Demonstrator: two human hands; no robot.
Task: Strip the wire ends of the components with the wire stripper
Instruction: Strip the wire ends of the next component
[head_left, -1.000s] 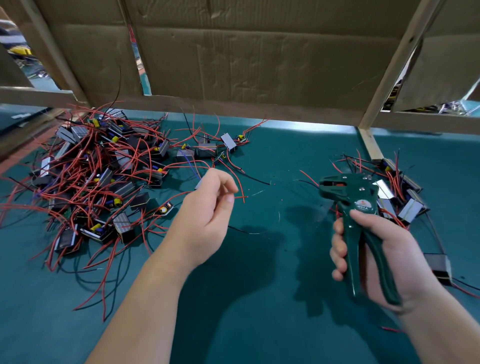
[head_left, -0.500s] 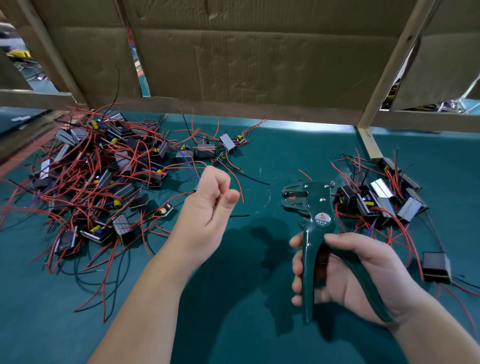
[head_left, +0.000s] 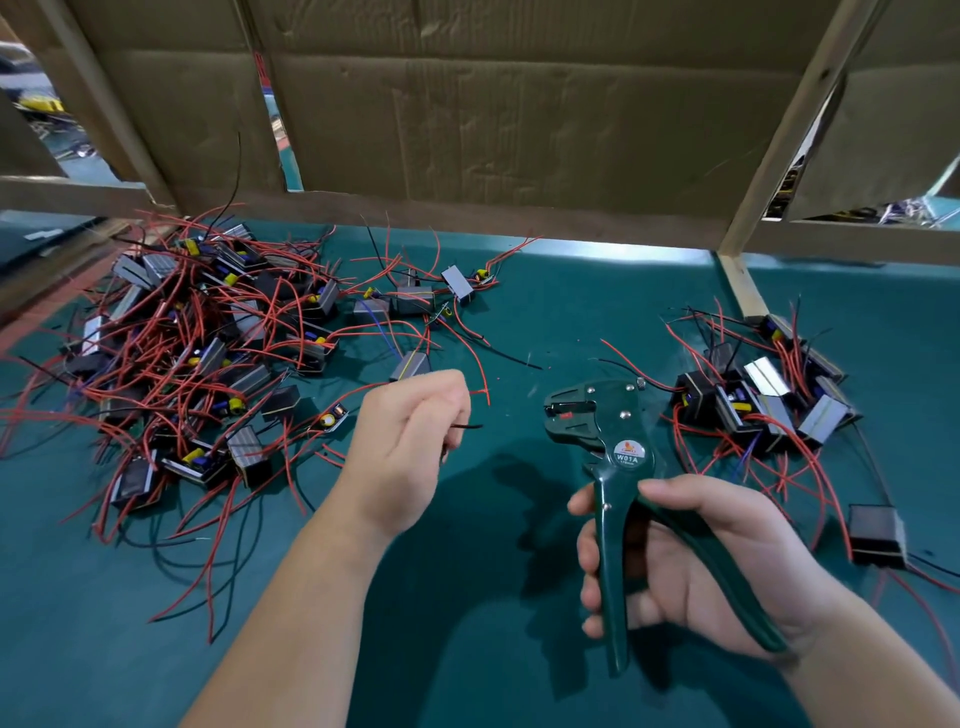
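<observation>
My right hand (head_left: 691, 561) grips the handles of the dark green wire stripper (head_left: 613, 447), whose jaws point left and stand apart. My left hand (head_left: 410, 436) hovers over the mat with fingers curled, pinching a thin black wire (head_left: 467, 426) whose tip sticks out to the right toward the jaws. A red wire (head_left: 480, 392) arcs just above that hand, running back to a small grey component (head_left: 410, 365) behind my knuckles. The black wire tip and the stripper jaws are a short gap apart.
A large tangled pile of components with red and black wires (head_left: 208, 353) covers the left of the green mat (head_left: 467, 649). A smaller pile (head_left: 769, 400) lies at the right, with one black component (head_left: 878, 535) apart. Cardboard walls (head_left: 493, 104) and a wooden post (head_left: 743, 291) close the back.
My right hand has carried the stripper leftward from the right pile toward the middle. My left hand has turned and closed its fingers, now showing a black wire tip instead of the red one.
</observation>
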